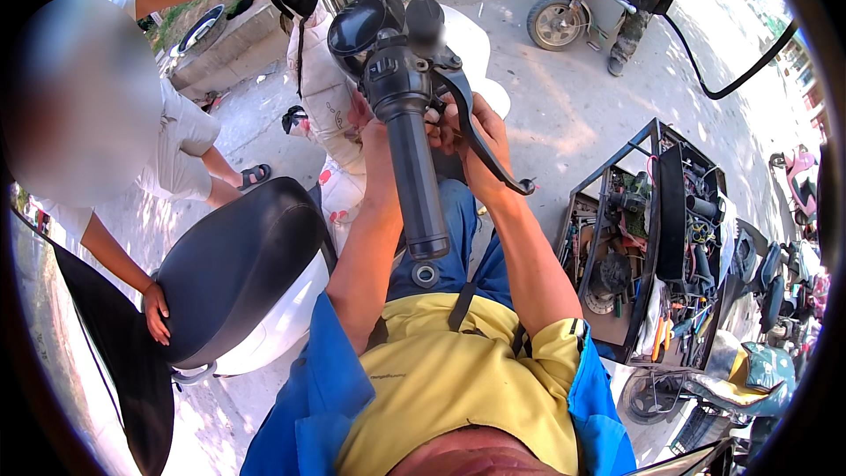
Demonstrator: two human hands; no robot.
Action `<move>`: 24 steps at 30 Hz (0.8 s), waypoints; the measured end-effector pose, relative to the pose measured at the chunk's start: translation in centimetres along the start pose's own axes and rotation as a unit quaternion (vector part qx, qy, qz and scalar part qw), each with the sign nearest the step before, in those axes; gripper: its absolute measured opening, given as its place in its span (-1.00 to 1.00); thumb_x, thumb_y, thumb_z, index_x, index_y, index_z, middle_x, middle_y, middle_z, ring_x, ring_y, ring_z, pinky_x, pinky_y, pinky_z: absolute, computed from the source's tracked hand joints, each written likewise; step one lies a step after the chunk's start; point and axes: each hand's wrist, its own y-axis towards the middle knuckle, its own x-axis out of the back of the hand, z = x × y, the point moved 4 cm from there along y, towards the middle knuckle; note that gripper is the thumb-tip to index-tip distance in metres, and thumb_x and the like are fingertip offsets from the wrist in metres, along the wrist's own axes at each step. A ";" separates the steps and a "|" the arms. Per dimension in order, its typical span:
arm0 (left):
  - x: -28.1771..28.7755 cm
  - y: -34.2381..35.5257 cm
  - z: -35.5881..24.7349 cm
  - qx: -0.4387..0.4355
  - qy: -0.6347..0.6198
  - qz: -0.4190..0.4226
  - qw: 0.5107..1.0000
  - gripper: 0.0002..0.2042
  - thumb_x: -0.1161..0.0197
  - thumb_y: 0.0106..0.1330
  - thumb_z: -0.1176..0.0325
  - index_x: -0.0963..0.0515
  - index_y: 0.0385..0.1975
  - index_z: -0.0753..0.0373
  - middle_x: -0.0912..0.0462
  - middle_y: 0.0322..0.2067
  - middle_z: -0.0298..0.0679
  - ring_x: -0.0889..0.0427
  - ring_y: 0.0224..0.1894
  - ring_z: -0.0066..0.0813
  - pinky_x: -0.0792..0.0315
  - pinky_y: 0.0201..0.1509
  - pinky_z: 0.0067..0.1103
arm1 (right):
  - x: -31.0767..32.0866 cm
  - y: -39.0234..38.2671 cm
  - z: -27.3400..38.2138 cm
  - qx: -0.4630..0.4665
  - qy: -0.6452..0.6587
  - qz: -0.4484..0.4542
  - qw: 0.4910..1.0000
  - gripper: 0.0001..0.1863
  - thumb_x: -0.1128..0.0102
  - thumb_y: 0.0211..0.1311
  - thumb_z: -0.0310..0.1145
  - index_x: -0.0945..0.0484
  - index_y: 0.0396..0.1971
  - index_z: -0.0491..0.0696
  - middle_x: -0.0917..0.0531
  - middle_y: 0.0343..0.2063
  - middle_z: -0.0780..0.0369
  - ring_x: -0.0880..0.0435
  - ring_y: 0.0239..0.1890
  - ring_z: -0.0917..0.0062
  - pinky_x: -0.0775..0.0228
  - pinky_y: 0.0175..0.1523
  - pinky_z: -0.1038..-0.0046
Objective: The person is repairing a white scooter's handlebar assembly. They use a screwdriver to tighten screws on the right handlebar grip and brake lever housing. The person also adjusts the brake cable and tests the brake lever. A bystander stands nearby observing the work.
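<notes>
In the head view a scooter's black handlebar grip (414, 185) points toward me, with a brake lever (480, 150) along its right and black switch housing (385, 75) at its far end. My left hand (373, 134) is behind the grip's left side, its fingers mostly hidden. My right hand (476, 123) is under the lever, fingers bent at something small beside the grip that I cannot make out. A padded pale cover (313, 79) with red pattern hangs left of the handlebar. A black mirror (352, 31) sits above the housing.
Another person's hand (157, 308) rests on a black seat (238, 273) at left; their other hand reaches the handlebar's top. A metal-framed crate of tools and parts (679, 238) stands right. Further off are a curb (203, 70) and another scooter's wheel (555, 22) beside someone's leg (621, 48).
</notes>
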 end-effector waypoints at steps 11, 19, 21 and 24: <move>0.3 -0.3 -0.7 -0.079 0.077 0.022 0.994 -0.83 -0.32 0.36 0.45 -0.61 -0.11 0.32 -0.70 -0.44 -0.31 -0.69 -0.50 -0.60 -0.59 -0.44 -0.70 | -1.4 0.2 1.0 -0.029 -0.033 0.039 0.998 -0.74 -0.14 0.58 -0.24 -0.56 -0.14 -0.17 -0.61 -0.38 0.30 -0.52 -0.41 0.69 -0.47 -0.23 0.59; 0.2 -0.6 -1.0 -0.087 0.083 0.013 0.993 -0.80 -0.26 0.41 0.45 -0.57 -0.02 0.32 -0.69 -0.43 -0.27 -0.71 -0.49 -0.57 -0.60 -0.46 -0.70 | -1.4 0.7 -0.4 -0.170 0.183 0.023 0.968 -0.84 -0.18 0.47 -0.29 -0.53 -0.21 -0.07 -0.54 -0.36 0.27 -0.49 -0.34 0.56 -0.43 -0.22 0.47; 0.2 -0.6 -1.2 -0.079 0.081 0.005 0.994 -0.81 -0.25 0.42 0.46 -0.57 -0.03 0.33 -0.70 -0.44 -0.26 -0.72 -0.49 -0.56 -0.60 -0.46 -0.69 | -1.5 0.7 -0.4 -0.189 0.228 0.023 0.955 -0.86 -0.22 0.44 -0.30 -0.51 -0.25 -0.05 -0.53 -0.36 0.27 -0.45 -0.32 0.54 -0.35 -0.23 0.46; 0.2 -0.6 -1.4 -0.060 0.079 0.021 0.995 -0.86 -0.25 0.42 0.46 -0.61 -0.12 0.36 -0.70 -0.45 -0.24 -0.73 -0.47 -0.54 -0.60 -0.46 -0.68 | -1.1 0.9 -0.4 -0.182 0.249 0.052 0.950 -0.86 -0.21 0.45 -0.32 -0.52 -0.21 -0.08 -0.52 -0.38 0.28 -0.48 -0.35 0.55 -0.43 -0.21 0.45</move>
